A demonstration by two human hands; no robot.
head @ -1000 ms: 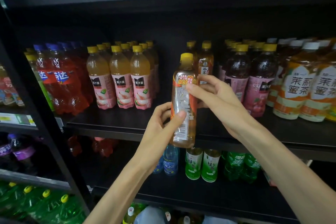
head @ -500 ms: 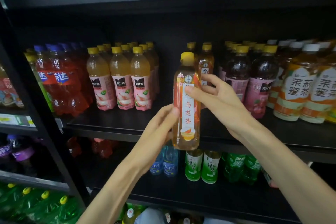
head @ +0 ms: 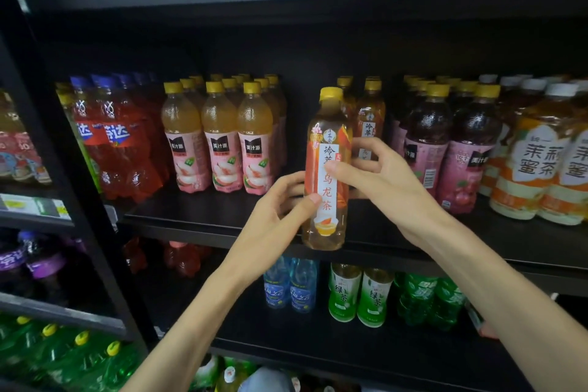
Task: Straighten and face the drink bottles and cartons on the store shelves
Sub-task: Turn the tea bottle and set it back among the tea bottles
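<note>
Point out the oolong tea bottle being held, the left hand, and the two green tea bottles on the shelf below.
oolong tea bottle [head: 327,188]: head view, on its white front label.
left hand [head: 280,219]: head view, back of the hand.
green tea bottles [head: 345,296]: head view, left bottle's label.

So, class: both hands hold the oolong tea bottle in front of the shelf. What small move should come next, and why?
Probably set the oolong tea bottle down on the shelf: left hand and right hand grip it, and its label faces outward.
</note>
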